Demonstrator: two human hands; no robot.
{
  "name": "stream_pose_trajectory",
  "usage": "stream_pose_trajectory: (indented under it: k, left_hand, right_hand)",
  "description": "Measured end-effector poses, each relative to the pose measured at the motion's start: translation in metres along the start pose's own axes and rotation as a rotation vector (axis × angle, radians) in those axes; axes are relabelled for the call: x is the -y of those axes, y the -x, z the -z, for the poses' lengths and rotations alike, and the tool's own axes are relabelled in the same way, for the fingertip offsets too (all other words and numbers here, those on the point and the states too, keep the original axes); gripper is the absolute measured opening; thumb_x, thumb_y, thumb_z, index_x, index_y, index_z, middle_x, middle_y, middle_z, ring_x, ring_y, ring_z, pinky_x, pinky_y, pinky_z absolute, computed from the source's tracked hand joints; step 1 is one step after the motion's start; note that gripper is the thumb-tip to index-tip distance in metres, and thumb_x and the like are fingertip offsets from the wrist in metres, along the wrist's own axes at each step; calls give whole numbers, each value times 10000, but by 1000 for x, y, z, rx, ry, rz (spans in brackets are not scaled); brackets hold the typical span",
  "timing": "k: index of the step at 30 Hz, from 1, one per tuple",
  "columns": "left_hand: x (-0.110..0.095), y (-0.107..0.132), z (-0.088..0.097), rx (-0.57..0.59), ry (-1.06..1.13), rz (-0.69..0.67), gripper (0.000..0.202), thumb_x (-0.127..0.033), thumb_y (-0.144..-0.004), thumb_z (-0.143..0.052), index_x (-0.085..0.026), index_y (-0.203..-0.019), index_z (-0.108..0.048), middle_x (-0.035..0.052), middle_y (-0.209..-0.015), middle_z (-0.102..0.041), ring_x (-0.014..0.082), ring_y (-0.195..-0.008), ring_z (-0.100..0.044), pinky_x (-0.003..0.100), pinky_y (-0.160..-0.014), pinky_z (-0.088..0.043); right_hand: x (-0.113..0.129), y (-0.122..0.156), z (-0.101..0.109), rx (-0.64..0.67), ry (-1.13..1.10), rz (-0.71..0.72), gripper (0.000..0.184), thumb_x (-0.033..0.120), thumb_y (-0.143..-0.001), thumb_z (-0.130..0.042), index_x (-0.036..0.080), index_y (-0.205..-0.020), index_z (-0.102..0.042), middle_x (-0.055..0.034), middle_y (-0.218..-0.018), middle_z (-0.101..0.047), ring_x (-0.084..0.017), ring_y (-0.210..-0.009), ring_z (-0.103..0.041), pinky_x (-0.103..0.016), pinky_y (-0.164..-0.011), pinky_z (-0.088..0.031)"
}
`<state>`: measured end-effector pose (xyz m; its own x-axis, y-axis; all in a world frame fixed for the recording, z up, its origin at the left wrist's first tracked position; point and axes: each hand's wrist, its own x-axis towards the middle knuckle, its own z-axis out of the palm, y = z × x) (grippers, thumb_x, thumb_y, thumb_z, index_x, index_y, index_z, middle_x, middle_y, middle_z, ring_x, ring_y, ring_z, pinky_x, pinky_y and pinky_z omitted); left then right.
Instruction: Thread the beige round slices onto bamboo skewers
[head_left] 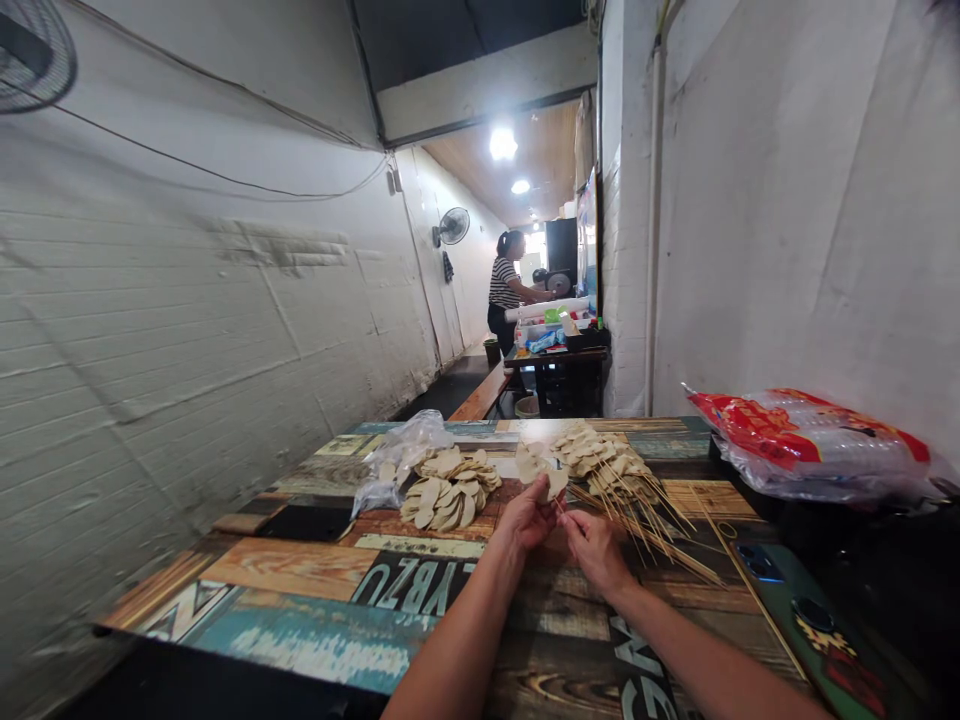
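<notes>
My left hand (528,520) is closed on a few pale, thin, roundish slices (553,484), held up over the middle of the table. Close beside it, my right hand (596,550) pinches a thin wooden skewer (560,506) just below those slices; how far it runs into them is hard to see. A pile of loose pale slices (450,490) lies left of my hands, next to a crumpled clear plastic bag (416,435). Beyond my right hand is a heap of similar slices (600,452) with skewers sticking out. More bare skewers (679,556) lie to its right.
The table (315,565) has a patchwork wood-plank top. On the right are a phone (814,625), a rubber band (727,530) and a red-and-clear plastic package (810,435). A person (508,285) in a striped top stands in the back by a loaded table (559,350).
</notes>
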<state>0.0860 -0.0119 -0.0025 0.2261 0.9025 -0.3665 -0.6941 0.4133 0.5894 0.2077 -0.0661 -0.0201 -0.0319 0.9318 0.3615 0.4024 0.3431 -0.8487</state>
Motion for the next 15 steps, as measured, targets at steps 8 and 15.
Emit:
stream_pose_trajectory:
  k: [8, 15]
  left_hand:
    - [-8, 0, -1, 10, 20, -87, 255, -365, -856, -654, -123, -936, -661, 62, -746, -700, 162, -613, -663, 281, -628, -542]
    - [-25, -4, 6, -23, 78, -169, 226, -349, -865, -636, -140, -947, -659, 74, -832, -705, 182, -732, -687, 324, -750, -570]
  right_hand:
    - [-4, -1, 0, -12, 43, 32, 432, 456, -869, -398, 176, -648, -642, -25, -563, -612, -157, -550, -521, -254, -535, -363]
    - [-7, 1, -2, 67, 45, 47, 444, 448, -859, -402, 153, -720, -704, -65, -677, -698, -192, -648, -609, -274, -616, -426]
